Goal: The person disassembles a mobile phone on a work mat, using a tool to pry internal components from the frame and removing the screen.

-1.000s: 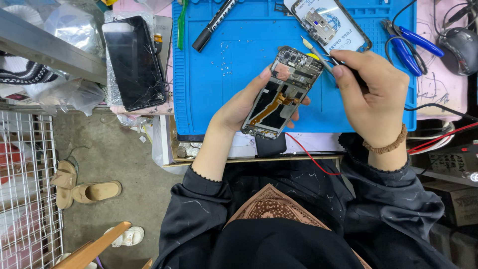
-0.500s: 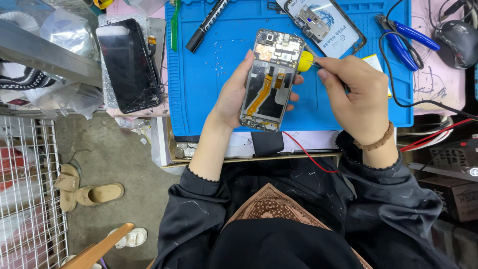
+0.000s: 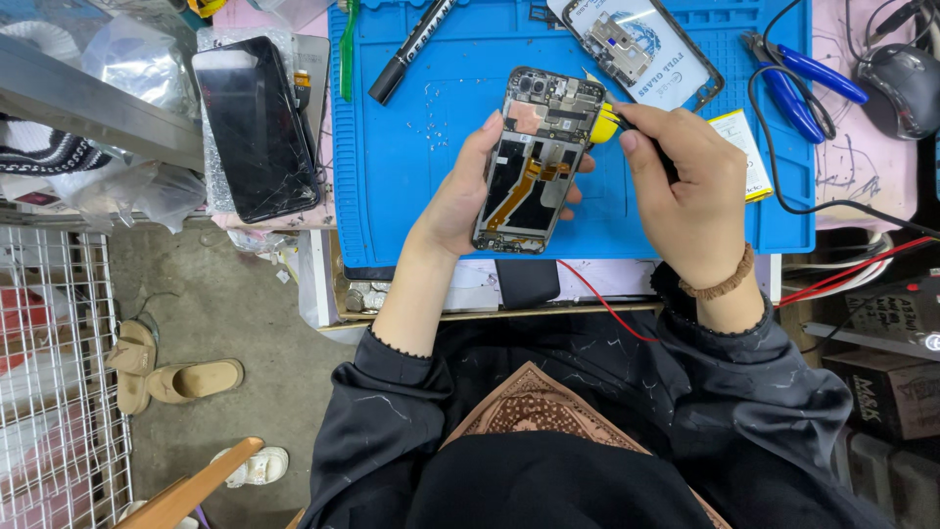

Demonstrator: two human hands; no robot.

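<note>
My left hand (image 3: pixel 460 191) grips an opened phone frame (image 3: pixel 537 162) from its left side, back cover off, with an orange flex cable and circuit boards showing. It is held upright above the blue work mat (image 3: pixel 411 196). My right hand (image 3: pixel 685 186) is closed around a small screwdriver with a yellow collar (image 3: pixel 607 122), whose tip touches the phone's upper right edge.
A cracked black screen (image 3: pixel 257 127) lies at the mat's left. On the mat sit a black marker (image 3: pixel 406 49), a green tool (image 3: pixel 346 49), a phone part with a white film (image 3: pixel 636 49) and a small battery (image 3: pixel 742 152). Blue-handled pliers (image 3: pixel 798 73), a mouse (image 3: pixel 901 83), cables at right.
The phone frame has turned from tilted to nearly upright and shifted up and left over the mat. My right hand followed, keeping the screwdriver at the phone's upper right edge.
</note>
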